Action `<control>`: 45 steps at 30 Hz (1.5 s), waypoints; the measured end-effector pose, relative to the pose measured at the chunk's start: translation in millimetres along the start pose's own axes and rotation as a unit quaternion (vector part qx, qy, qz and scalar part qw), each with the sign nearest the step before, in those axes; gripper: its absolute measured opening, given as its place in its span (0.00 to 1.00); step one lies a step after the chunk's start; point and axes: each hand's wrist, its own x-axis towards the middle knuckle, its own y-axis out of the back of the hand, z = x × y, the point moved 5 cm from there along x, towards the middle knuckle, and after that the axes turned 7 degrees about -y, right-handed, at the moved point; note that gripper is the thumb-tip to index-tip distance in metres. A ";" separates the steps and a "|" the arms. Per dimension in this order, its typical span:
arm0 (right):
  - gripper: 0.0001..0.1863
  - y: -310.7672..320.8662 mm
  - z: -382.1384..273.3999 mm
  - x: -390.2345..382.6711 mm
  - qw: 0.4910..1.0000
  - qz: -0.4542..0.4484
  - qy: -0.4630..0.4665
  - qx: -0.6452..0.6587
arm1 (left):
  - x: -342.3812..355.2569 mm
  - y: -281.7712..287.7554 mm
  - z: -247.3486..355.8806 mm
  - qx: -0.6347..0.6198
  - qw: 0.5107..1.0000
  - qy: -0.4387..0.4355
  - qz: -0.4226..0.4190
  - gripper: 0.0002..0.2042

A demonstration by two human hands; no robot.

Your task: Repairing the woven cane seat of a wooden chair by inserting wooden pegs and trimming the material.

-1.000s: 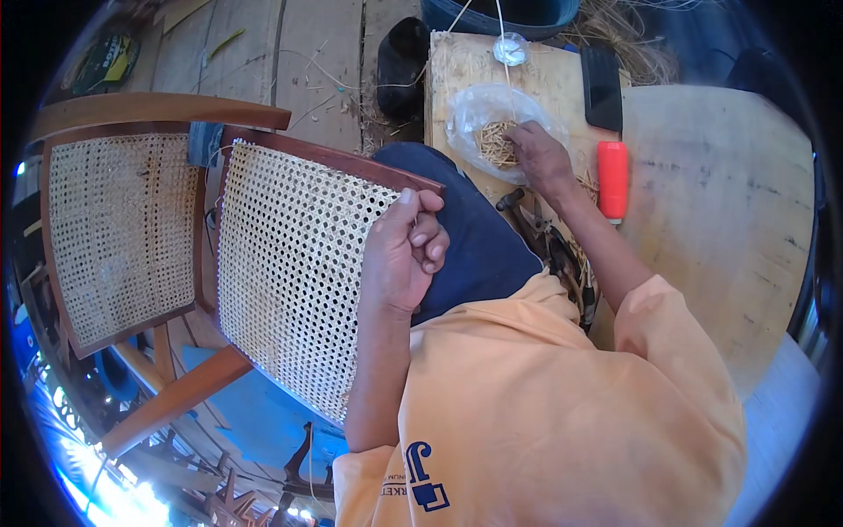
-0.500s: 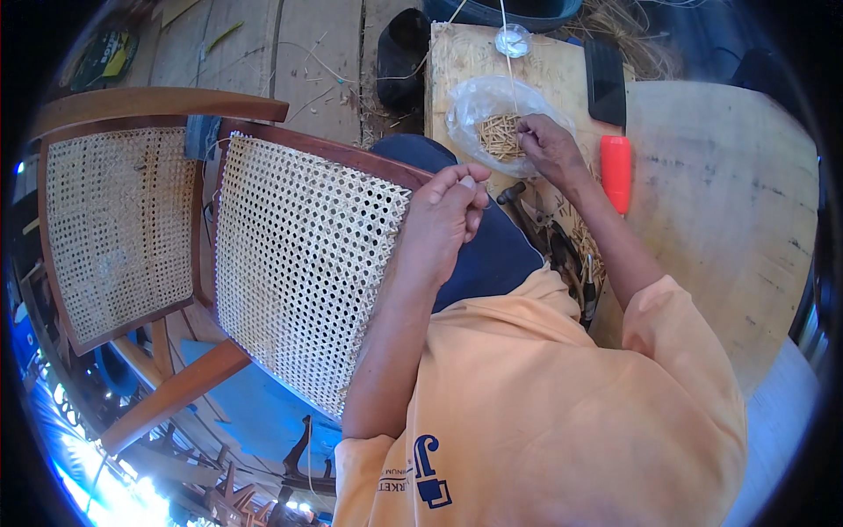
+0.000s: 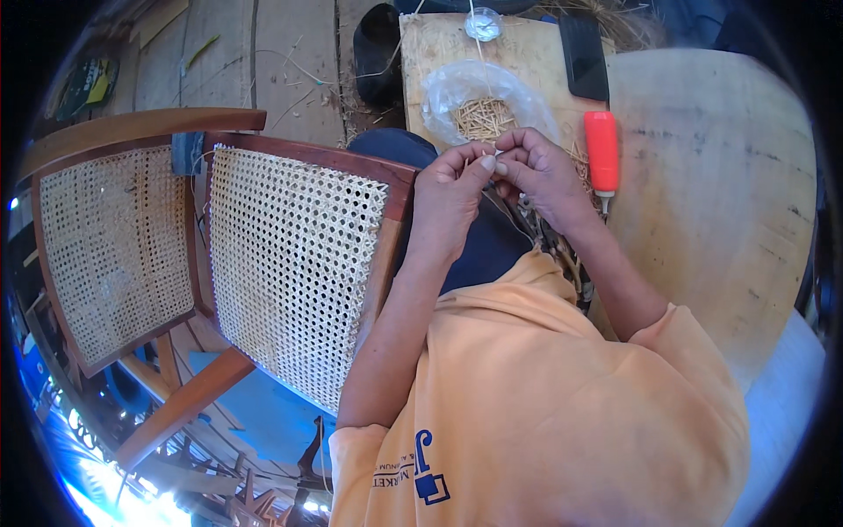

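My left hand [image 3: 446, 198] and my right hand [image 3: 549, 184] meet over my dark-clad leg, fingertips pinched together around something small and pale that I cannot make out clearly. Beside my left forearm lies the chair's woven cane seat [image 3: 290, 246] in a reddish wooden frame, with the cane backrest [image 3: 114, 237] farther left. Just beyond my fingers, a clear plastic bag [image 3: 439, 101] holds short thin wooden sticks [image 3: 479, 114] on a plywood board [image 3: 421, 44]. A red bottle [image 3: 601, 149] with a pale nozzle lies right of my right hand.
A black phone [image 3: 584, 61] and a small clear container [image 3: 483, 25] rest on the board. A curved pale panel [image 3: 702, 193] fills the right side. Tools lie partly hidden under my right forearm. A black object [image 3: 373, 53] stands on the plank floor [image 3: 219, 61] left of the board.
My right hand has left the bag of sticks and come toward me to meet my left hand, which has moved right and up. Their fingertips now touch.
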 end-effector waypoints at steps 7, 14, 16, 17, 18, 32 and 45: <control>0.11 -2.1 12.0 -25.4 0.993 0.002 -0.041 0.112 | -15.6 12.0 -12.9 -0.037 0.995 0.066 -0.067 0.07; 0.11 77.3 85.5 -53.2 0.821 0.203 0.018 -0.533 | -36.2 22.0 7.0 -0.081 0.996 0.008 -0.040 0.05; 0.13 77.4 98.5 -60.8 0.803 0.205 -0.005 -0.559 | -40.2 26.2 8.8 -0.091 0.995 -0.015 -0.032 0.04; 0.12 75.9 101.7 -59.8 0.795 0.198 -0.015 -0.574 | -43.6 26.7 10.4 -0.093 0.995 -0.022 -0.032 0.04; 0.12 75.5 102.9 -60.1 0.786 0.191 -0.026 -0.588 | -47.5 27.8 10.2 -0.090 0.996 -0.014 -0.018 0.04; 0.15 63.9 79.1 -87.0 0.897 0.170 0.010 -0.407 | -67.0 41.2 -12.5 -0.023 0.999 0.011 -0.038 0.07; 0.17 102.9 61.8 -66.5 0.824 0.163 -0.191 -0.508 | -57.8 28.1 -25.5 0.039 0.999 0.026 -0.007 0.04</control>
